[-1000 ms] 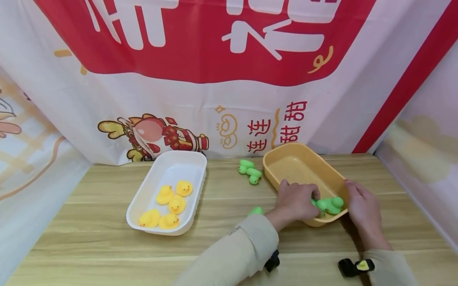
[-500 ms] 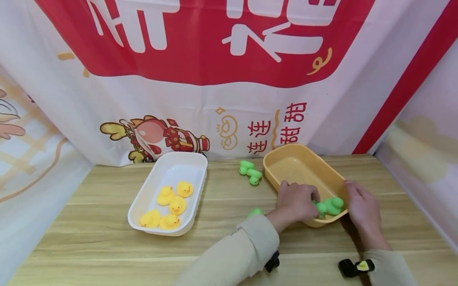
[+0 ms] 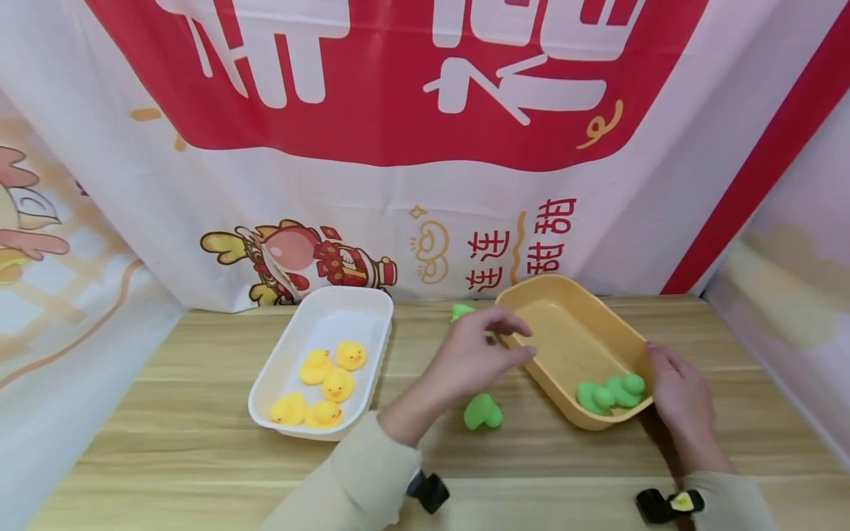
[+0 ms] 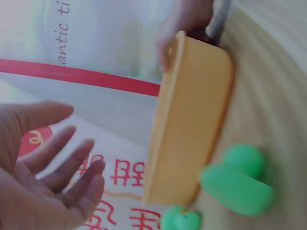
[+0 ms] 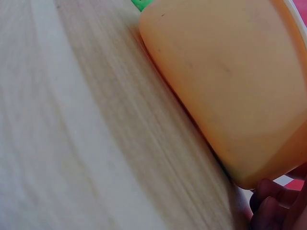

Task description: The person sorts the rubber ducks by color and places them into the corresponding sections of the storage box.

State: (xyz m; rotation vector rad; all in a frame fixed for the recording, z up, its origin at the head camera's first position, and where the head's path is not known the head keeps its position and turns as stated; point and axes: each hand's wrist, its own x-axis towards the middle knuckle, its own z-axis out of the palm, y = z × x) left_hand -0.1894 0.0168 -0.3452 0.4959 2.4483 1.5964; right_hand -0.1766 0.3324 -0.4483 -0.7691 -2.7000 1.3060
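Note:
In the head view my left hand point(image 3: 474, 350) hangs over the left rim of a yellow-orange plastic tub point(image 3: 558, 332), its fingers loosely spread and holding nothing. My right hand point(image 3: 680, 394) grips the tub's right rim; curled fingers point(image 5: 273, 206) show at the tub's lower corner in the right wrist view. Two green toy ducks point(image 3: 595, 398) lie together in the tub's near end. On the table below my left hand is another green duck point(image 3: 482, 411), seen large in the left wrist view. Green ducks point(image 3: 461, 311) at the tub's far left are mostly hidden behind my left hand.
A white tub point(image 3: 341, 313) with several yellow toy ducks point(image 3: 339, 384) stands on the left of the wooden table point(image 3: 219, 472). Behind the table hangs a printed red and white cloth point(image 3: 398, 192), close to both tubs.
My left hand has let go of a green duck inside the orange tub and moved left and up, out over the rim. My right hand keeps its grip. The head view has shifted slightly.

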